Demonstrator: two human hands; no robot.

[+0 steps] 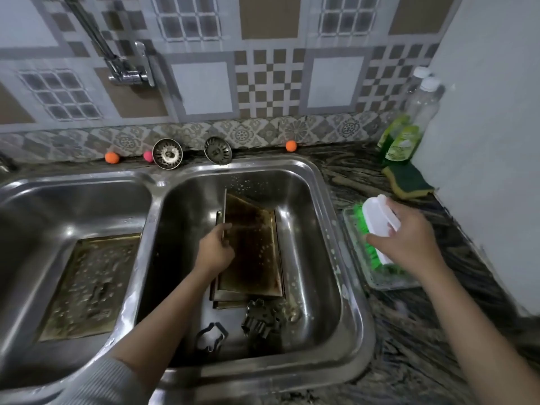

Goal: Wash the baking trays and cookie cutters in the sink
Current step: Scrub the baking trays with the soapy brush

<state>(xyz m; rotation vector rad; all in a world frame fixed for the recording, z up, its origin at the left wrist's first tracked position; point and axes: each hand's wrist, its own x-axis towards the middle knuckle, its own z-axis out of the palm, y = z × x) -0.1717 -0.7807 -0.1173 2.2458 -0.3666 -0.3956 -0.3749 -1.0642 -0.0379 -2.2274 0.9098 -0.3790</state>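
Now the left hand (214, 252) is down in the right basin of the sink (344, 331), fingers pinched on the left edge of a darkened baking tray (251, 244), tilting it up off the trays stacked beneath. Cookie cutters (260, 320) lie on the basin floor just in front. Over on the counter, the right hand (409, 241) clasps the white-backed green scrub brush (377, 226), above a clear dish (380, 280). Another tray (90, 285) sits in the left basin.

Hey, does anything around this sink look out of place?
Yes: both sink strainers stand propped against the backsplash instead of in the drains, and three small balls lie along that ledge.
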